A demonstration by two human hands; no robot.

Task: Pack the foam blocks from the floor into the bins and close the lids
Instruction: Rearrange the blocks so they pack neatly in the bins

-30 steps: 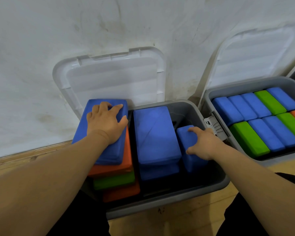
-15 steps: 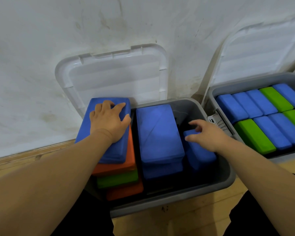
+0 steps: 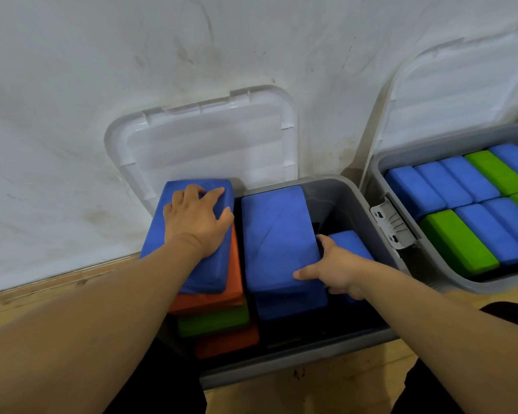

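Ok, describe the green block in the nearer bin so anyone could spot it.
Find the nearer grey bin, in the middle of the view. Along its left side a stack of flat blocks sits under the left hand. The green block is third from the top, between two orange ones, the only green in that bin.
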